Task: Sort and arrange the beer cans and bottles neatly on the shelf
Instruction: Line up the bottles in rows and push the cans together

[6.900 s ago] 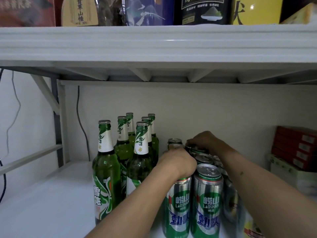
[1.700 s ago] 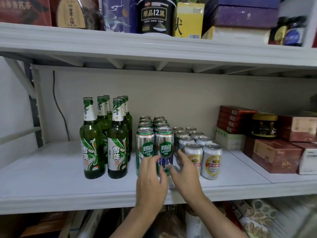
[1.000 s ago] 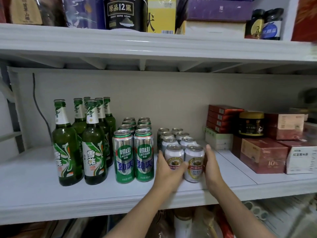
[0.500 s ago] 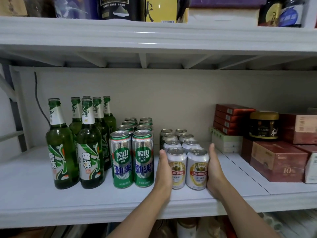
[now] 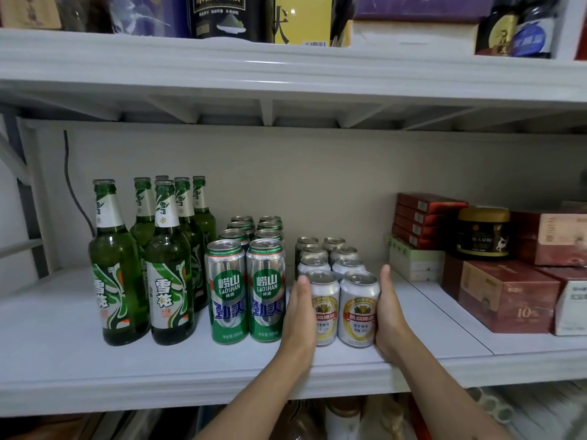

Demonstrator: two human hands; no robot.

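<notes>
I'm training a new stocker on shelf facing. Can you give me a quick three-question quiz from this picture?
1. True or false: the left hand and right hand press flat against opposite sides of the front pair of short silver cans.
2. Which group stands leftmost on the shelf? A) tall green cans B) green bottles C) red boxes
3. Fill in: each can group stands in ___ columns running front to back.

Key: 1 true; 2 B; 3 two
</notes>
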